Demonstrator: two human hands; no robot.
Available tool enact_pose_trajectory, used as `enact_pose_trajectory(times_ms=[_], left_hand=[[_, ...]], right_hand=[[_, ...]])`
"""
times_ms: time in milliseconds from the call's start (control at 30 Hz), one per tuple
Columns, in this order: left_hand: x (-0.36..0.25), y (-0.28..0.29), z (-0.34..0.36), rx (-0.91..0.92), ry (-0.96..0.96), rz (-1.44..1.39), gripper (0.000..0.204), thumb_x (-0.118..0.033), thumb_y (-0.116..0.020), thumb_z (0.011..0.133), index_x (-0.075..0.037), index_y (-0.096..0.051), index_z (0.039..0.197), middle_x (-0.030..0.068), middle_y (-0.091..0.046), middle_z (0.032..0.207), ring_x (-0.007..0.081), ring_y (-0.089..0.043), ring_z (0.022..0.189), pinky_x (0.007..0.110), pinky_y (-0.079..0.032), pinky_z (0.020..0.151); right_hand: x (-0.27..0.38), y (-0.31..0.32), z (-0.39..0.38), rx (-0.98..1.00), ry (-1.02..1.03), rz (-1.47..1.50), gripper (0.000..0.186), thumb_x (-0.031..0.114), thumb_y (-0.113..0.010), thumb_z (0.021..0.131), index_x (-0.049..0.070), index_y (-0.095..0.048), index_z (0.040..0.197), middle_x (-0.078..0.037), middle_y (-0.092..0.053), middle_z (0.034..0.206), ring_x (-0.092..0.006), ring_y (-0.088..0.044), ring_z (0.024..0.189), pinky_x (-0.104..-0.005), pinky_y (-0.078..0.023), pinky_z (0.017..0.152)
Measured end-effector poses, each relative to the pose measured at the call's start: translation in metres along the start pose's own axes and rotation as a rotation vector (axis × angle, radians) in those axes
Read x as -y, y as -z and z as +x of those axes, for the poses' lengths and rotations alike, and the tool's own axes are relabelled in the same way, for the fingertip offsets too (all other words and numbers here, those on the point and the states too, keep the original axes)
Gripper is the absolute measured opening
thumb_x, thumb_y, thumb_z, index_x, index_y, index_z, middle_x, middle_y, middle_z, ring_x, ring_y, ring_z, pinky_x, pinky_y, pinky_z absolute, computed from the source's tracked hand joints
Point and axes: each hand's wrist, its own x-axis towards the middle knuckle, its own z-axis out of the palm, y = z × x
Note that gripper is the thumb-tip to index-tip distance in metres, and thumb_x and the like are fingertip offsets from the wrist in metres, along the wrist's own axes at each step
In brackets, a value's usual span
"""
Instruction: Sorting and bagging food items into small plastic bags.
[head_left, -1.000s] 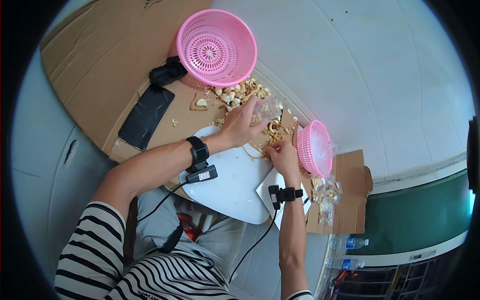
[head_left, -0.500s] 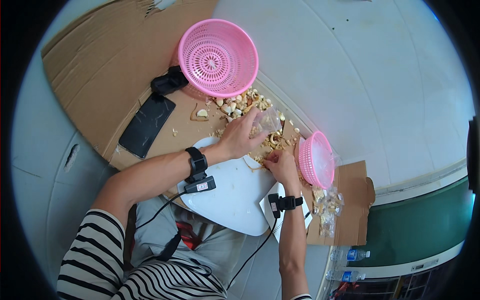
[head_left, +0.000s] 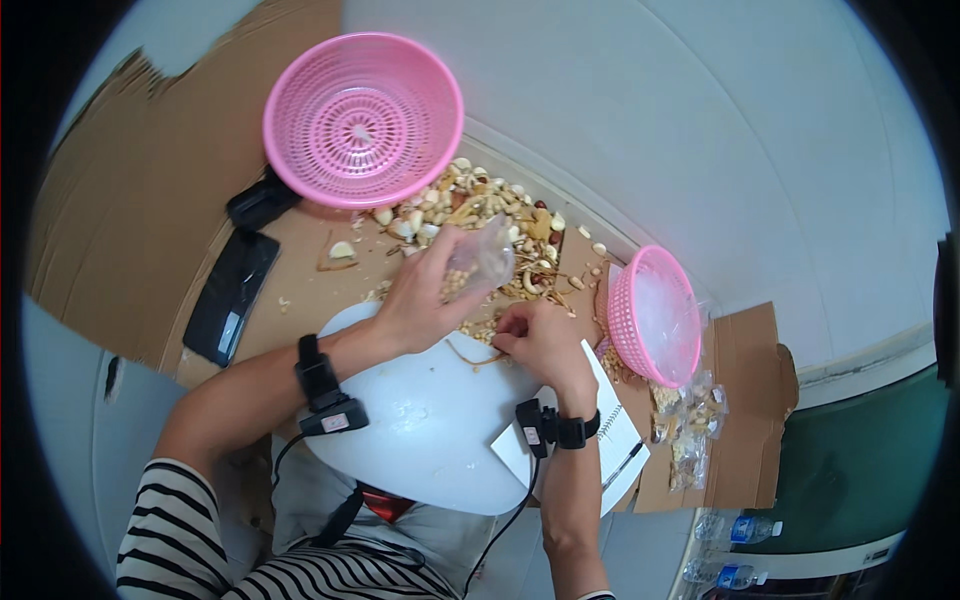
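My left hand (head_left: 418, 298) is closed around a small clear plastic bag (head_left: 488, 252) with some pale round beans in it. The bag is tilted over a heap of mixed dried foods (head_left: 448, 205), where garlic-like white pieces, peanuts and brown strips show. Just right of it, my right hand (head_left: 552, 345) has its fingers pinched low by a scatter of small yellowish beans (head_left: 480, 328). Whatever is in the pinch, if anything, is too small to make out. Below both hands lies a smooth white board (head_left: 420, 430) with rounded corners.
A large pink basket (head_left: 300, 150) stands at the far left, a smaller pink one (head_left: 622, 320) lined with plastic at right. Nearby are a black phone (head_left: 225, 300), a black pouch (head_left: 262, 200), a notebook (head_left: 618, 440) with a pen, filled small bags (head_left: 690, 420) and water bottles (head_left: 750, 530).
The whole view has shifted, so the baskets and cardboard sit differently in the picture. My left hand still holds the bag, and my right hand remains low at the beans with fingers pinched.
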Motion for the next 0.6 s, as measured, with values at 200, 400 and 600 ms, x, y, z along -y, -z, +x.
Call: enact_pose_trajectory(times_ms=[200,400,600], left_hand=[[-0.002,0.001,-0.001,0.051,0.000,0.012,0.040,-0.006,-0.075,0.091,-0.002,-0.055,0.126,0.0101,-0.061,0.107,0.0190,-0.061,0.101,0.035,-0.050,0.093],[-0.001,0.000,0.000,0.068,0.087,-0.021,0.032,-0.006,-0.072,0.092,-0.002,-0.054,0.118,0.0062,-0.058,0.100,0.0156,-0.055,0.094,0.034,-0.047,0.088],[-0.003,0.003,0.000,0.123,0.106,0.023,0.031,-0.006,-0.073,0.092,-0.002,-0.053,0.115,0.0062,-0.057,0.098,0.0158,-0.055,0.092,0.032,-0.046,0.085]], right_hand=[[-0.011,-0.004,-0.002,-0.020,0.030,0.191,0.008,0.004,-0.078,0.081,0.000,-0.077,0.088,-0.014,-0.075,0.076,-0.0263,-0.075,0.072,-0.0388,-0.059,0.072],[-0.016,-0.001,-0.013,-0.055,0.089,0.186,0.008,0.002,-0.078,0.083,0.000,-0.078,0.091,-0.013,-0.076,0.079,-0.0251,-0.075,0.074,-0.0376,-0.059,0.073],[-0.012,-0.008,-0.012,-0.088,0.096,0.081,0.008,0.002,-0.078,0.084,0.000,-0.077,0.092,-0.015,-0.077,0.081,-0.0303,-0.077,0.078,-0.0412,-0.060,0.077]])
